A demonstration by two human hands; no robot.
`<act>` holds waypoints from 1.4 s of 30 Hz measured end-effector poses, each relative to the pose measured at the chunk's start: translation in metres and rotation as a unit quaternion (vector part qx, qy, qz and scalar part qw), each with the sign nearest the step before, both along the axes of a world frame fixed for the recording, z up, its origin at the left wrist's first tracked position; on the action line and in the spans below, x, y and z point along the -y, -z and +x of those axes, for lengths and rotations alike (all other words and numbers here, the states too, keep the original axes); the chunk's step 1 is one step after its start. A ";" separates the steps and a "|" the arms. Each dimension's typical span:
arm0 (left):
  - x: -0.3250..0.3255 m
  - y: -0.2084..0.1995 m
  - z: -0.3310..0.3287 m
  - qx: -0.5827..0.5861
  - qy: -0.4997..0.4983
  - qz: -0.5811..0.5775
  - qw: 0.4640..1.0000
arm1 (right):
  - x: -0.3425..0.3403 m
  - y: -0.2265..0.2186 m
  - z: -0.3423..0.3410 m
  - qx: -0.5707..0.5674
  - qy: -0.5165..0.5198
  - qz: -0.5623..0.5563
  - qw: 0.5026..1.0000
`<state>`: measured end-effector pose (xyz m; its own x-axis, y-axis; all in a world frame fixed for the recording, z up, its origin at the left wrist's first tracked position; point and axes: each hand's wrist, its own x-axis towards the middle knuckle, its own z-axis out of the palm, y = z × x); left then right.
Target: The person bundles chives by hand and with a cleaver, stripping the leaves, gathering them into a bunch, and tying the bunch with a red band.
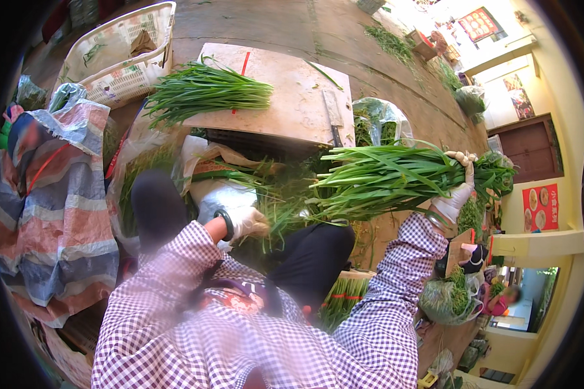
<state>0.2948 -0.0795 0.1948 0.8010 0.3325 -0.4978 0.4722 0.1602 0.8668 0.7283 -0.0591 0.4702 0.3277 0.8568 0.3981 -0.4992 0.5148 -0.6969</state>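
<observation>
— Street market, isn't it?
— Looks so: bundled greens (204, 91) on a board (285, 91) over a crate, a plastic basket (120, 55), tarpaulin sacks (52, 188), shopfronts (532, 149) beside the pavement

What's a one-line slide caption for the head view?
Gloved right hand grips a bundle of green chives; gloved left hand reaches into loose greens below a board.

We note green stalks in the bundle (396, 178) and in the far bundle (204, 91) on the pale beige board (292, 97). Gloves on the right hand (457, 188) and left hand (246, 222) are white. Sleeves (396, 285) show purple-and-white check. The left tarpaulin (52, 194) is striped blue, red and white. The basket (120, 52) is cream.
</observation>
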 end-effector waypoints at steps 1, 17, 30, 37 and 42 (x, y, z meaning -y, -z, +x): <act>-0.009 0.006 0.005 -0.115 0.106 0.143 0.977 | 0.001 -0.001 -0.002 -0.003 0.002 0.001 1.000; -0.016 0.036 0.032 0.122 -0.367 0.007 0.922 | -0.005 0.006 -0.014 -0.043 -0.006 -0.022 0.999; -0.006 -0.025 0.073 0.186 -0.453 -0.237 0.839 | -0.016 0.030 -0.029 -0.063 0.032 -0.047 0.996; 0.004 -0.020 0.069 0.288 -0.476 -0.219 0.802 | -0.021 0.035 -0.039 -0.044 0.039 -0.045 0.997; 0.012 -0.012 0.072 0.324 -0.514 -0.258 0.751 | -0.024 0.038 -0.044 -0.045 0.083 -0.070 0.993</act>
<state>0.3671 -0.0919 0.2073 0.3834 0.8379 -0.3885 -0.6257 0.5451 0.5581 0.6839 -0.0354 0.4321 0.4970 0.8332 0.2423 -0.4792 0.4964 -0.7238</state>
